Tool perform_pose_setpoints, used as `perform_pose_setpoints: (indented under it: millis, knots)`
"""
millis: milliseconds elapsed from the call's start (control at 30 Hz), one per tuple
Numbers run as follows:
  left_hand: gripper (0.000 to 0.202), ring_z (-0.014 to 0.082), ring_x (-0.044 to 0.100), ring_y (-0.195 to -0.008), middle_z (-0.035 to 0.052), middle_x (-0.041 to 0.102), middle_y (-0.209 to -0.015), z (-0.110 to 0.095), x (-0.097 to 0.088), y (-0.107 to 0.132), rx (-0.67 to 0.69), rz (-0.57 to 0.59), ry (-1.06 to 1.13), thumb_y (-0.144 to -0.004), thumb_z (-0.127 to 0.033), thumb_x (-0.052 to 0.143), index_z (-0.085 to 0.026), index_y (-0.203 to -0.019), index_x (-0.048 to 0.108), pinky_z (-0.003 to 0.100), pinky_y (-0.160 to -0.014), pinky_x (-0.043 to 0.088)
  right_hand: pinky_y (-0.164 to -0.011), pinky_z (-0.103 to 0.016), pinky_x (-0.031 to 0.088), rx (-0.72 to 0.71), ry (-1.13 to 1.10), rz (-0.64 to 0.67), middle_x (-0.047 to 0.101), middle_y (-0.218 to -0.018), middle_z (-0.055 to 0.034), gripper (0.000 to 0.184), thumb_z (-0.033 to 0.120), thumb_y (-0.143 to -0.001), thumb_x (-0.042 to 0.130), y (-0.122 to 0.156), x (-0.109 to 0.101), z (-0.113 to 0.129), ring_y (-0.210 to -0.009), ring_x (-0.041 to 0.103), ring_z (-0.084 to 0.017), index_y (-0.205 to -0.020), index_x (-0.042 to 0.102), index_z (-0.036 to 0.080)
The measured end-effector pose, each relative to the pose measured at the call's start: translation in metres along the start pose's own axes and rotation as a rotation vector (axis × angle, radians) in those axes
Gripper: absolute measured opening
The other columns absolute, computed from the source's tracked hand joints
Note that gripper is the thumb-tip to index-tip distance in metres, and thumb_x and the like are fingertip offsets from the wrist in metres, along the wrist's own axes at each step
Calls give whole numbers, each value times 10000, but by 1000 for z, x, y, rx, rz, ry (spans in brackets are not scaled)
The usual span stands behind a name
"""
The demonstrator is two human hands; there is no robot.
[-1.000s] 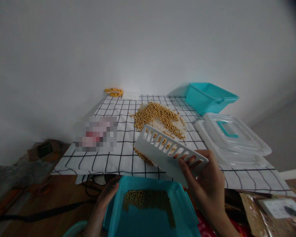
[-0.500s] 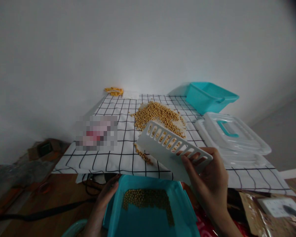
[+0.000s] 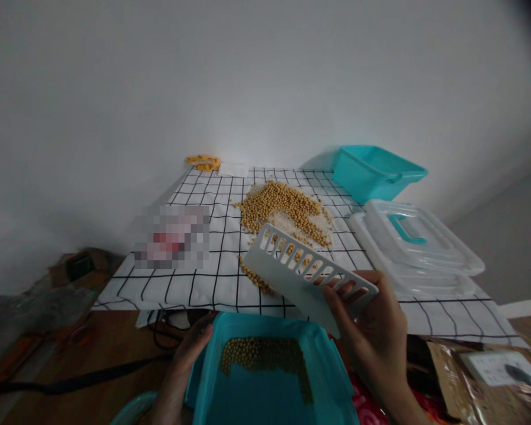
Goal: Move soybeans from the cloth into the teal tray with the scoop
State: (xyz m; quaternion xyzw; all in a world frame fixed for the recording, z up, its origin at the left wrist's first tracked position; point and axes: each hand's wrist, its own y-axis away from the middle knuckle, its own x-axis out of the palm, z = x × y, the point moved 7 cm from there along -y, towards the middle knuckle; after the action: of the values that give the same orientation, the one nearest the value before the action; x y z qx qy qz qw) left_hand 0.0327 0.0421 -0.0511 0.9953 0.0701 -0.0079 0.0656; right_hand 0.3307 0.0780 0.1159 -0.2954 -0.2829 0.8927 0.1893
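Observation:
My right hand grips a white slotted plastic panel by its right end and holds it tilted above the near edge of the checked cloth. My left hand clasps the left rim of a teal tub held below the table edge. A layer of yellow beans lies inside the tub. A larger heap of beans mixed with white grains is spread on the cloth behind the panel. A short trail of beans lies near the panel's lower edge.
A second teal tub stands at the back right. Clear lids with a teal handle are stacked at the right. A yellow object lies by the wall. A blurred patch sits on the cloth. Cables and clutter lie below at the left.
The white panel rose slightly toward the bean heap and then came back down toward me. The left hand and the teal tub stayed put.

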Motion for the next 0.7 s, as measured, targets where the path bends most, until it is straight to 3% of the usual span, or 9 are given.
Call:
perform_pose_setpoints:
  millis: [133, 200, 400, 533, 633, 700]
  knots:
    - [364, 308, 527, -1422, -73, 696, -1430, -1, -5, 20, 68, -2, -3, -892, -544, 656, -414, -1226, 720, 444, -1184, 471, -451, -125, 492, 1, 5, -21, 654, -638, 70, 148, 211, -892, 664, 3, 0, 0, -466, 642, -88, -877, 524, 257]
    - [428, 325, 481, -1455, -84, 647, -1487, 8, -9, 25, 71, 27, -26, -859, -515, 712, -431, -1278, 687, 459, -1209, 439, -453, -133, 502, -1, -5, -24, 664, -639, 65, 143, 212, -892, 661, 4, -1, 2, -472, 651, -96, -872, 526, 256]
    - [530, 385, 444, -1470, -105, 642, -1490, 43, -21, 13, -49, 37, -29, -693, -570, 837, -434, -1194, 729, 488, -1165, 496, -457, -131, 509, 4, -36, 1, 676, -650, 62, 144, 207, -899, 652, 7, -2, 5, -475, 657, -96, -882, 518, 256]
    - [475, 370, 480, -1450, -87, 664, -1468, 31, -21, 19, -44, 26, -37, -755, -558, 795, -419, -1204, 728, 470, -1143, 526, -466, -132, 512, 21, -37, 4, 679, -665, 56, 151, 207, -899, 652, 11, -1, 2, -484, 664, -97, -885, 512, 259]
    - [521, 372, 485, -1446, -54, 659, -1478, 18, -22, 24, -5, -48, -89, -802, -511, 773, -401, -1303, 683, 513, -1170, 486, -462, -128, 510, 28, -55, 15, 684, -666, 57, 147, 212, -901, 654, 12, 0, 1, -488, 671, -99, -899, 516, 262]
    - [502, 398, 531, -1406, -49, 694, -1436, 13, -22, 23, 32, -63, -108, -769, -552, 787, -395, -1242, 729, 534, -1133, 525, -456, -120, 505, 25, -59, 24, 687, -658, 61, 147, 209, -903, 651, 11, 0, 3, -479, 669, -95, -900, 514, 261]
